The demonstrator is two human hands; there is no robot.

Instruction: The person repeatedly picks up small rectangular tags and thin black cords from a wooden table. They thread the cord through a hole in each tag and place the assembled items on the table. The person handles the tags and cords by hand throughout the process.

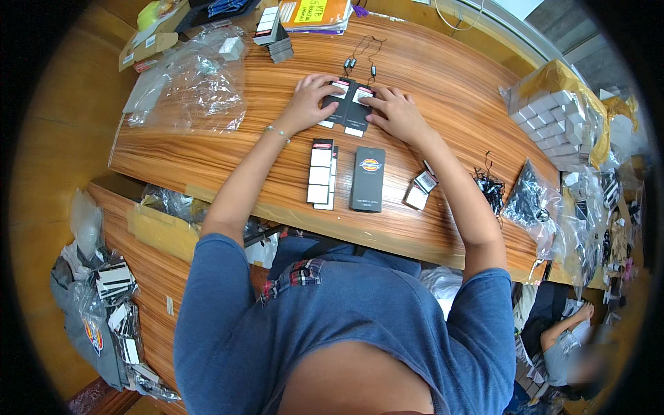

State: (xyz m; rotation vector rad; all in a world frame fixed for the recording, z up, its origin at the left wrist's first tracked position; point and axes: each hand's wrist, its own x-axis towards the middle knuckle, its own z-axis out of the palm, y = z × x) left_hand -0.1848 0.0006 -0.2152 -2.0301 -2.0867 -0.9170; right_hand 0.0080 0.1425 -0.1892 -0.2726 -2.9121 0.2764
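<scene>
Seemingly squaring up two black rectangular card tags (356, 119) beyond the dark-grey oblong card stack (367, 185), the left hand (308, 105) and right hand (401, 117) touch them, whether pinching I cannot tell, and even pressure seems called for next.

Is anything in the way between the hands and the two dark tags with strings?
No, nothing visible is in the way. The left hand already touches the left dark tag, and the right hand touches the right one.
</scene>
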